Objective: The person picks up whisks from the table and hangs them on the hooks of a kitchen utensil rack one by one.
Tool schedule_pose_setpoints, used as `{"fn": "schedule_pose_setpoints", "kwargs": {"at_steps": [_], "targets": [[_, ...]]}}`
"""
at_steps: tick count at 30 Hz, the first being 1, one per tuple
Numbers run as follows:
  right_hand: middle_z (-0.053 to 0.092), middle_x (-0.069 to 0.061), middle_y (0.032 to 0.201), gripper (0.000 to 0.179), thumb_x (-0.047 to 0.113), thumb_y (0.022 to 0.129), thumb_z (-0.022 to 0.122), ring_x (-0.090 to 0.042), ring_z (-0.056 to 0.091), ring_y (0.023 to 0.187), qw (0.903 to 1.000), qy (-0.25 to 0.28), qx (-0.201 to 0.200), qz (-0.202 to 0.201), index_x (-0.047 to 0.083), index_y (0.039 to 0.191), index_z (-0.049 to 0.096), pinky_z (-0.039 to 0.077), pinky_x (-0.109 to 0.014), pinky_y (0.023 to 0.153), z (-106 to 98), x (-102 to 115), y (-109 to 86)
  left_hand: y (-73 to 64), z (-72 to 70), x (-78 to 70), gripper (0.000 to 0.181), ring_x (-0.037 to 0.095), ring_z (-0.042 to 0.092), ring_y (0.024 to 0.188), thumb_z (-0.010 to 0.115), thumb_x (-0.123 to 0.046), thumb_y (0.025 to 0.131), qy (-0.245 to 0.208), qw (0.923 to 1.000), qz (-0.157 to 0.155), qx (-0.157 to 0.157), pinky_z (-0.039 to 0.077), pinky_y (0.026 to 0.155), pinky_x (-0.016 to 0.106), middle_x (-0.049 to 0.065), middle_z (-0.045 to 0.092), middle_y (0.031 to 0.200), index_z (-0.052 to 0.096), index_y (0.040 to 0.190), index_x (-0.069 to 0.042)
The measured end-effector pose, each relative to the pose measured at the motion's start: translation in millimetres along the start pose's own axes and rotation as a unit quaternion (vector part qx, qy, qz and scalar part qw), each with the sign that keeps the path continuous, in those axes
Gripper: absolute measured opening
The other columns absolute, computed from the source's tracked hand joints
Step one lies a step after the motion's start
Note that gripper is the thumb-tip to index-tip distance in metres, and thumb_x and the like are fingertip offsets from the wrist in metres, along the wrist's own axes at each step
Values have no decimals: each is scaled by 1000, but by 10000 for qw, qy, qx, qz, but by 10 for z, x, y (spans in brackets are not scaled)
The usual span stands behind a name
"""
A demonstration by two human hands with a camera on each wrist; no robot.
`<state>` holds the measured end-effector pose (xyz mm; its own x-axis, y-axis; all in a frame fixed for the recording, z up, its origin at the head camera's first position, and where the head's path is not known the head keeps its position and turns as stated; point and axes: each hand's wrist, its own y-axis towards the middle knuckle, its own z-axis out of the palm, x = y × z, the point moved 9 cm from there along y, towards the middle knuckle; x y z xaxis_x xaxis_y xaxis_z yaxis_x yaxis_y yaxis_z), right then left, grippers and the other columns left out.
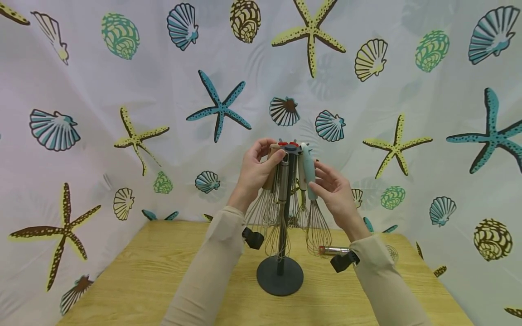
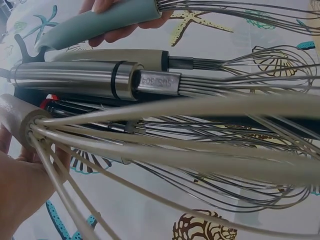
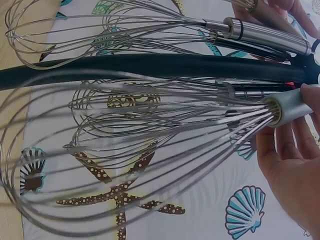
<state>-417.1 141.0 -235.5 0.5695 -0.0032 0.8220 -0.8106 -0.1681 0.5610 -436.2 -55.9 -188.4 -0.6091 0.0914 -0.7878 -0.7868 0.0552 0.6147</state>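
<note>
A black stand (image 1: 280,285) with a round base holds several whisks hanging from its top. My left hand (image 1: 256,170) holds a beige-handled whisk (image 2: 17,117) near the top of the stand, thumb in front and fingers behind. On the other side, my right hand (image 1: 337,194) pinches the light blue handle of a whisk (image 1: 310,174), its wires pointing down. Between the hands hangs a steel-handled whisk (image 1: 283,181). Behind it, other whisks with black, red and cream parts are partly hidden; the cream-handled whisk (image 2: 110,57) shows in the left wrist view.
A steel-handled whisk with a red end (image 1: 335,250) lies on the wooden table (image 1: 163,271), behind the right wrist and partly hidden by it. A white curtain (image 1: 163,81) printed with shells and starfish surrounds the table at the back and sides.
</note>
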Motion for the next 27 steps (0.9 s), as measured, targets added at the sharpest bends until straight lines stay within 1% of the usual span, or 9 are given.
{"fn": "schedule_pose_setpoints", "kwargs": {"at_steps": [4,9,13,16,19,23,27], "targets": [[52,-18,141,57,1,93,64,-11,62,108,10000,37,28,0,11,147,45,53,-24,86,26,-19,-15,-14,4,4,42,15,53,105,71,-23,91,11,10000,16,-8,45,87,34,-2,58,111,55,126,-6],[52,-18,141,57,1,95,62,-11,61,110,10000,13,40,-2,12,148,44,52,-23,87,53,-25,-15,-18,7,0,40,16,53,106,71,-23,92,3,10000,18,-9,45,88,35,-1,59,112,55,125,-6],[53,-19,140,57,1,95,61,-14,60,111,10000,36,61,-48,12,148,44,52,-24,87,78,-14,4,-14,4,-13,40,16,53,109,71,-22,92,-64,10000,46,-19,43,91,35,-1,59,113,55,125,-6],[54,-19,139,57,1,94,62,-15,60,110,10000,51,33,-42,11,147,45,52,-24,86,92,-17,17,-15,0,-13,38,15,52,109,71,-22,91,-115,9999,12,-23,43,93,36,-1,59,113,56,123,-8],[53,-19,139,57,0,94,62,-14,60,109,10000,16,-17,2,11,147,45,53,-23,86,107,-29,24,-18,-4,-8,37,16,52,110,72,-22,91,-143,9999,-30,-10,43,93,37,-1,59,114,56,122,-11],[53,-16,138,56,0,94,63,-11,61,107,10000,-7,-54,1,10,146,46,52,-23,86,127,-25,22,-26,-6,-16,36,17,52,113,71,-22,91,-166,9999,-17,19,41,96,41,0,58,116,56,122,-12],[55,-8,131,55,-1,92,64,-9,61,106,9999,86,-58,-88,8,144,48,53,-23,87,130,-8,13,-31,-2,-27,37,18,50,115,70,-22,92,-192,9998,-8,66,40,98,44,1,57,118,55,124,-11]]}}
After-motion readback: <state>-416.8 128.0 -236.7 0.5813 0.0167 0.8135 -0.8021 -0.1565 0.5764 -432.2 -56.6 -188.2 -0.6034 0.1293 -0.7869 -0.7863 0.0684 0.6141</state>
